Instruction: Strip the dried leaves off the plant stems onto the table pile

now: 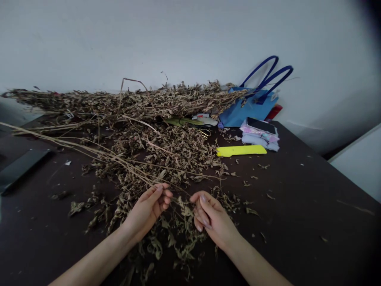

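Observation:
My left hand (pixel 153 204) is pinched on a dried stem (pixel 127 166), one of several long, thin stems that stretch to the left edge. To its right, my right hand (pixel 208 214) has its fingers curled, thumb against index finger, at the thin end of a stem; what lies between the fingers is too small to name. Dried leaves (pixel 186 248) hang or lie below and between both hands. Behind them spreads a heap of loose crumpled leaves (pixel 190 149) on the dark table (pixel 312 222).
A long bundle of dried plants (pixel 149 104) lies along the wall. Behind the heap are a blue bag (pixel 238 111), scissors (pixel 204 133) and a yellow strip (pixel 241 150). A phone (pixel 261 125) rests on tissue packs (pixel 258 137). At left lies a dark flat object (pixel 22 169).

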`<action>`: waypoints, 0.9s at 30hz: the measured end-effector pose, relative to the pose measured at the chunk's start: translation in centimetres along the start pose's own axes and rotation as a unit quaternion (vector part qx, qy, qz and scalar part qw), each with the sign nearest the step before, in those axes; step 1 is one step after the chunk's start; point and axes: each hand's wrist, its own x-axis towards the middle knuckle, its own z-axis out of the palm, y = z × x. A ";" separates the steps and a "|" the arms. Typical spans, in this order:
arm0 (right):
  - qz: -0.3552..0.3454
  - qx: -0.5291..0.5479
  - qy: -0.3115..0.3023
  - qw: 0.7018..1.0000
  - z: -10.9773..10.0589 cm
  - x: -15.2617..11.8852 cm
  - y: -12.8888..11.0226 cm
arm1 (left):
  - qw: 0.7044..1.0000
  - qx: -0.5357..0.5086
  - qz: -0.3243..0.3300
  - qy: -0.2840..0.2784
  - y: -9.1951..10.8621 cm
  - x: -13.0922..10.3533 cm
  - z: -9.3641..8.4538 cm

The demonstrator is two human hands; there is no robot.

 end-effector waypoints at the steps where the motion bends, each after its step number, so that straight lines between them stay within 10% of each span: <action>1: -0.010 -0.001 0.007 1.000 -0.1 0.0 -0.2 | 1.000 0.003 0.000 0.002 0.1 0.0 0.1; 13: -0.072 -0.099 0.072 0.990 0.0 -0.1 -0.6 | 1.000 0.005 0.006 0.005 0.4 -0.3 0.3; 27: -0.024 0.062 -0.003 0.998 0.4 -0.3 0.6 | 1.000 -0.002 0.013 0.003 0.2 -0.3 0.3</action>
